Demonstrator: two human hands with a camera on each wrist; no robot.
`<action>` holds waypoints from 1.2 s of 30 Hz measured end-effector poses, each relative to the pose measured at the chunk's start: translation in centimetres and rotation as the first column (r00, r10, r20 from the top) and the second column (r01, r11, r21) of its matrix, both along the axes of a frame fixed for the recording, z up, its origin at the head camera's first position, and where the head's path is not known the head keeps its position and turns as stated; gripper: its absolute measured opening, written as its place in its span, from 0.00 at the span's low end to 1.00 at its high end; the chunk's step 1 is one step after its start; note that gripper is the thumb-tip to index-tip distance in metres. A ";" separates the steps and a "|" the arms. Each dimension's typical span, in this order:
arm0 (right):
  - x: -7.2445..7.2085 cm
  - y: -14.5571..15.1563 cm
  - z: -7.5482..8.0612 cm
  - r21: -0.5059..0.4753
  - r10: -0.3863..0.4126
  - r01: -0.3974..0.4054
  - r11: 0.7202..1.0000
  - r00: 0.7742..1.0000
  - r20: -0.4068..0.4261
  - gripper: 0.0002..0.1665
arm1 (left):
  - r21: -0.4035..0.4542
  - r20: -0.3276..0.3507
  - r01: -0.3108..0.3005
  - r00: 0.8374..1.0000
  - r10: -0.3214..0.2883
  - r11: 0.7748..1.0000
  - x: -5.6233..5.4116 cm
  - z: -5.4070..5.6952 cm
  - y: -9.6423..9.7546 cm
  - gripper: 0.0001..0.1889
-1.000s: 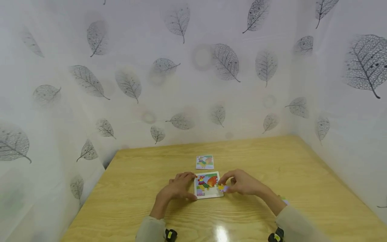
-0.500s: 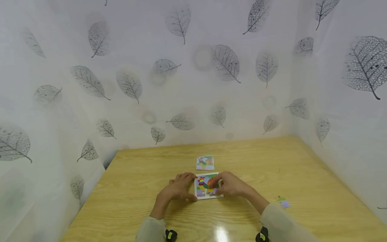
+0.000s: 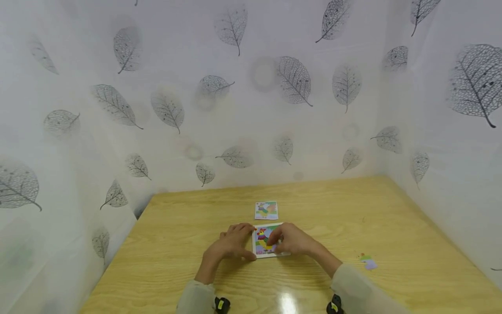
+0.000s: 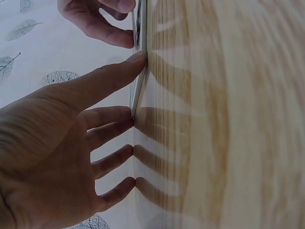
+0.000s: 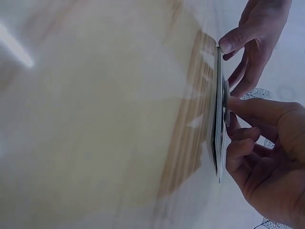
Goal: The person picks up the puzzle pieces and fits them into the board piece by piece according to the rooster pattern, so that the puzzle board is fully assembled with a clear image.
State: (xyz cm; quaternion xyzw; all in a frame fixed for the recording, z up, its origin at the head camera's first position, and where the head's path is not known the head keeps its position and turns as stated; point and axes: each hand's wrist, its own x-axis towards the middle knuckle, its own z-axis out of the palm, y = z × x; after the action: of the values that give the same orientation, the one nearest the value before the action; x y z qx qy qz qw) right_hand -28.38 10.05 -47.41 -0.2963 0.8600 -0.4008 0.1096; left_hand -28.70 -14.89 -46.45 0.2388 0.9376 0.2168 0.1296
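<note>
A flat jigsaw tray (image 3: 270,255) with a white rim and a colourful rooster picture lies on the table. My left hand (image 3: 230,245) has its fingers spread at the tray's left side. The left wrist view shows its thumb (image 4: 119,71) and index finger touching the tray's edge, with the other fingertips on the tabletop. Over the lower right part of the picture, my right hand (image 3: 296,240) pinches a thin jigsaw piece (image 5: 227,89) between thumb and fingers. That piece sits slightly raised against the tray's face in the right wrist view. The right fingers hide the picture's right side.
A small picture card (image 3: 266,210) of the same rooster lies just beyond the tray. Loose green and lilac jigsaw material (image 3: 368,262) lies to the right, near the right forearm. Leaf-patterned sheeting (image 3: 243,109) surrounds the wooden table (image 3: 188,218) behind and at the sides.
My right hand has moved left from the tray's right edge, carrying the jigsaw piece over the lower part of the picture. The left hand stays put.
</note>
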 end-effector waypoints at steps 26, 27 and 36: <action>0.4 -0.3 0.0 0.000 -0.018 0.018 1.000 1.000 -0.020 0.13 | -0.005 0.002 -0.008 1.000 0.008 1.000 -0.2 -0.3 0.0 0.43; 0.5 -0.3 0.0 -0.002 -0.019 0.019 1.000 1.000 -0.016 0.12 | -0.005 0.002 -0.007 1.000 0.007 1.000 -0.2 -0.2 0.0 0.43; 1.1 1.4 0.6 -0.074 -0.014 0.021 0.997 0.995 0.097 0.10 | -0.017 -0.007 0.006 1.000 -0.006 1.000 0.0 0.0 0.1 0.43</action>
State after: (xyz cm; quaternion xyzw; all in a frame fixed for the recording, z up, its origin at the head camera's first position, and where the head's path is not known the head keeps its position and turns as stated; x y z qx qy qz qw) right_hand -27.24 11.44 -46.85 -0.2731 0.8407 -0.4474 0.1362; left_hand -28.72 -14.80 -46.46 0.2411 0.9392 0.2076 0.1292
